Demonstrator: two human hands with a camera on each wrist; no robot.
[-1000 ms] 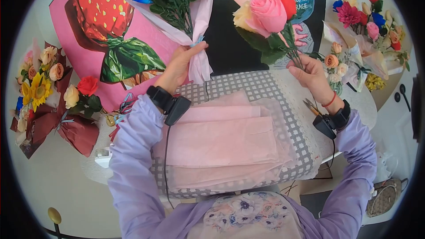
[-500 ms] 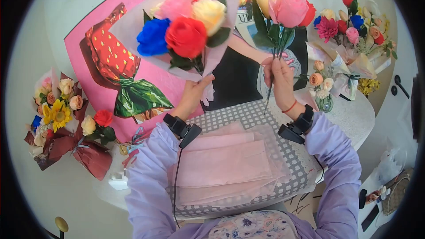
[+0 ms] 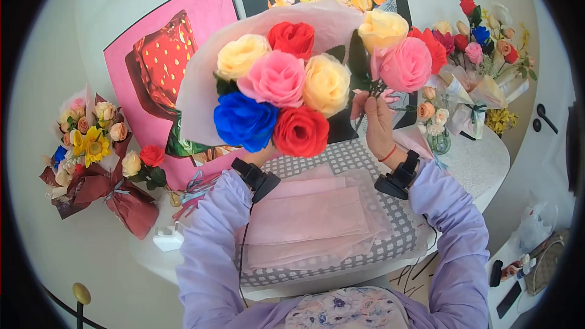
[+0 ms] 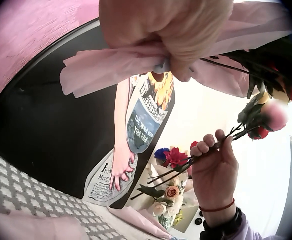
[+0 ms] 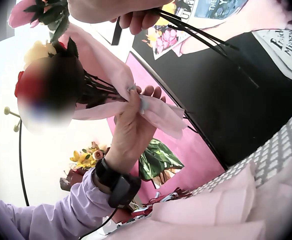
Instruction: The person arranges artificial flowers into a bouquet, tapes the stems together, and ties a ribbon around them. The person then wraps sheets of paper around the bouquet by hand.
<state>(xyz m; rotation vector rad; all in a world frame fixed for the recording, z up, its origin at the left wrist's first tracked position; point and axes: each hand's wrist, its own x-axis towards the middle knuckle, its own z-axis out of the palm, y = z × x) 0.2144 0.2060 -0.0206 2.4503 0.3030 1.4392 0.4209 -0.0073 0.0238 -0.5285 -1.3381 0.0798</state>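
My left hand (image 5: pixel 132 131) grips a rose bouquet (image 3: pixel 272 78) by its gathered neck, where a light blue ribbon (image 5: pixel 143 103) shows in the right wrist view. Red, cream, pink and blue blooms face the head camera, backed by pale pink wrapping paper (image 3: pixel 200 94). In that view the blooms hide most of the left hand. To the right, my right hand (image 3: pixel 380 127) pinches the thin dark stems (image 4: pixel 178 169) of a loose bunch of three roses (image 3: pixel 404 64): cream, pink and red. This bunch overlaps the edge of the wrapped bouquet in the head view.
Folded pink paper sheets (image 3: pixel 311 219) lie on a grey checked cloth (image 3: pixel 399 250). A sunflower bouquet (image 3: pixel 91 145) stands at the left, near a small white box (image 3: pixel 168 237). At the right are more flowers (image 3: pixel 474 53) and a glass vase (image 3: pixel 439 143). Two paintings (image 3: pixel 116 55) lean behind.
The wrapped bouquet has tipped so its blooms face the head camera, and it sits lower in view. My right hand has brought the loose roses left, beside it. The head view has shifted too.
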